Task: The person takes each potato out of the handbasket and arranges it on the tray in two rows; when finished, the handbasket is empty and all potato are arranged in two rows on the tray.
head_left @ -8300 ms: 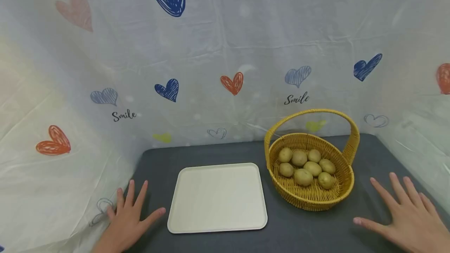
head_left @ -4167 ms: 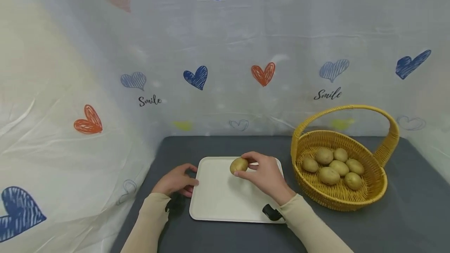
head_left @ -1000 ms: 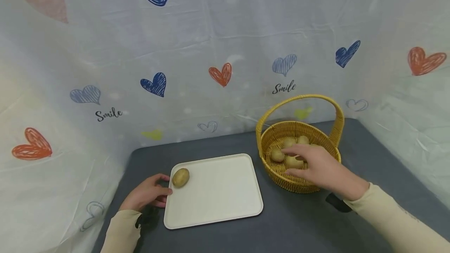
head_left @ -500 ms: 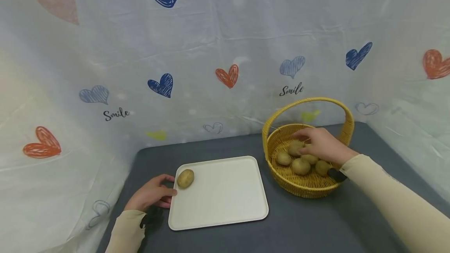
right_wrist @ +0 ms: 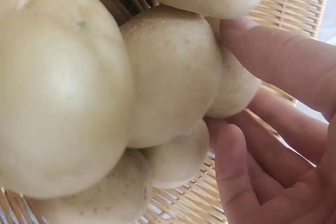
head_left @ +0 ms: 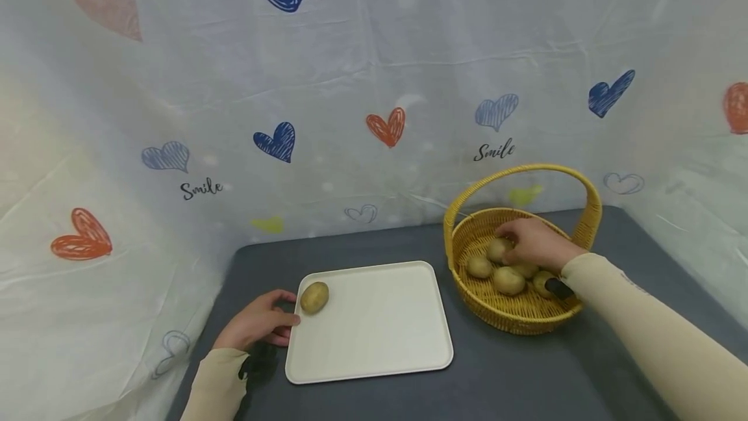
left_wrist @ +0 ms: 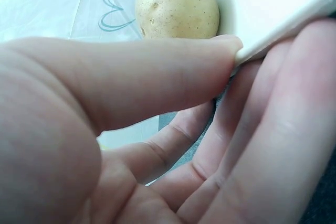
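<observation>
My left hand (head_left: 257,323) holds the left edge of a white rectangular tray (head_left: 374,330). In the left wrist view its thumb lies at the tray's rim, with the other fingers curled beneath. One potato (head_left: 314,297) rests on the tray by its upper left corner. My right hand (head_left: 536,243) reaches down inside a yellow wicker basket (head_left: 514,325). Thumb and fingers close around a potato (right_wrist: 239,85) at the back of the pile, mostly covered by the hand in the head view. Several other potatoes (head_left: 508,281) lie beside it in the basket.
The basket's tall arched handle (head_left: 523,169) rises behind and over my right hand. Tray and basket stand side by side on a dark grey table (head_left: 374,401). A white curtain (head_left: 327,51) printed with hearts hangs behind and at both sides.
One potato went from the basket to the tray in my right hand. That hand then returned, reached deeper into the basket and closed on another potato. My left hand came to the tray's edge.
</observation>
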A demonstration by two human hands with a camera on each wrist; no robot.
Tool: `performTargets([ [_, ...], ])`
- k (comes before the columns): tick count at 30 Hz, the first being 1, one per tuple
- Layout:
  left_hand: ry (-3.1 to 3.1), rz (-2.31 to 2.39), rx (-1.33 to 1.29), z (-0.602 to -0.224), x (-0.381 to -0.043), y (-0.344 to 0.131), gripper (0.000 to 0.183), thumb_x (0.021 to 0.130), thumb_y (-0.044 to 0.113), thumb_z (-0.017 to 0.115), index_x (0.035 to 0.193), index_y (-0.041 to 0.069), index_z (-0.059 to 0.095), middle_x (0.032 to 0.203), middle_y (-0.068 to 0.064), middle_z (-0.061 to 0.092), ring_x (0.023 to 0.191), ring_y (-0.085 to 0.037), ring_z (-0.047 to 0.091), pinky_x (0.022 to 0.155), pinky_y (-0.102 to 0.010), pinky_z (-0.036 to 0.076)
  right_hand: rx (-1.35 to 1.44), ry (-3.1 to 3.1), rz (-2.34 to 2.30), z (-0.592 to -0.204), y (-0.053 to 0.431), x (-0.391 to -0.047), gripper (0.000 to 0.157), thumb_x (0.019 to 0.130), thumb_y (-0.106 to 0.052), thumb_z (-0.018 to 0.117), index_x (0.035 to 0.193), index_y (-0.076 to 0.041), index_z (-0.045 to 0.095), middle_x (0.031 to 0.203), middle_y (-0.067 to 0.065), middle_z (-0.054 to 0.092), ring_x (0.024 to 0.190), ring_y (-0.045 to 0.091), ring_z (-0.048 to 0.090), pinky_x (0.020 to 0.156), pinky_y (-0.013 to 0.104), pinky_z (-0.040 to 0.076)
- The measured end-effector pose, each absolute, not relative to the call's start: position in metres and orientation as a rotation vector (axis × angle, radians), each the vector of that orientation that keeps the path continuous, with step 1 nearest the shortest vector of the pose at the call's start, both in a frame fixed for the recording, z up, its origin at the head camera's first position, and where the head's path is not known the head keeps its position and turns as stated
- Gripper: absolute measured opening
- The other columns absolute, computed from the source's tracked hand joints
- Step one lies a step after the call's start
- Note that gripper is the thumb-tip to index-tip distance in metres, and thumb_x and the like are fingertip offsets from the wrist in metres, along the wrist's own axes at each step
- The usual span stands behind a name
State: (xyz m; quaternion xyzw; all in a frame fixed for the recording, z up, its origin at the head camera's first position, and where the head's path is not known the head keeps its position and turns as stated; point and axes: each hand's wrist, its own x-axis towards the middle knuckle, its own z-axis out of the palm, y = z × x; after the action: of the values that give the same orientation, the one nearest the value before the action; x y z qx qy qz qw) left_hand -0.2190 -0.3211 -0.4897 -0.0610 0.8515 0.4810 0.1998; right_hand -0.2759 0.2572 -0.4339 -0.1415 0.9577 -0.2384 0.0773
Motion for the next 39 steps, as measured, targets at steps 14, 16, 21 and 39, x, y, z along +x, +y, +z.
performTargets([
  [14,2.357,1.363,-0.159,-0.490,-0.220,-0.322,0.065,0.092,0.011,0.083,0.147,-0.003,0.051,0.087,-0.015,0.072,0.068,-0.022,0.074,0.066,-0.041,0.067,-0.481,2.864,-0.708,-0.437,0.254,-0.281,0.055,0.092,-0.016,0.082,0.141,0.003,0.068,0.137,0.024,0.071,0.127,0.047,0.065,0.101,0.059,0.056],
  [16,2.351,1.367,-0.159,-0.490,-0.219,-0.322,0.065,0.092,0.010,0.082,0.147,-0.003,0.051,0.087,-0.015,0.072,0.069,-0.022,0.074,0.067,-0.042,0.067,-0.472,2.870,-0.710,-0.437,0.254,-0.280,0.055,0.092,-0.019,0.083,0.141,0.003,0.068,0.137,0.024,0.071,0.127,0.047,0.065,0.101,0.060,0.055],
  [21,2.341,1.369,-0.148,-0.491,-0.221,-0.323,0.065,0.093,0.011,0.082,0.148,-0.003,0.050,0.087,-0.015,0.072,0.069,-0.021,0.074,0.067,-0.041,0.067,-0.449,2.916,-0.708,-0.431,0.252,-0.275,0.054,0.091,-0.023,0.085,0.139,-0.002,0.071,0.135,0.020,0.073,0.126,0.045,0.066,0.102,0.061,0.054],
  [39,2.376,1.345,-0.158,-0.490,-0.221,-0.322,0.063,0.094,0.010,0.081,0.148,-0.003,0.050,0.086,-0.014,0.072,0.066,-0.020,0.072,0.065,-0.039,0.066,-0.654,3.016,-0.844,-0.391,0.196,-0.202,0.048,0.084,-0.026,0.095,0.127,-0.014,0.077,0.114,-0.003,0.078,0.106,0.019,0.072,0.093,0.048,0.061],
])
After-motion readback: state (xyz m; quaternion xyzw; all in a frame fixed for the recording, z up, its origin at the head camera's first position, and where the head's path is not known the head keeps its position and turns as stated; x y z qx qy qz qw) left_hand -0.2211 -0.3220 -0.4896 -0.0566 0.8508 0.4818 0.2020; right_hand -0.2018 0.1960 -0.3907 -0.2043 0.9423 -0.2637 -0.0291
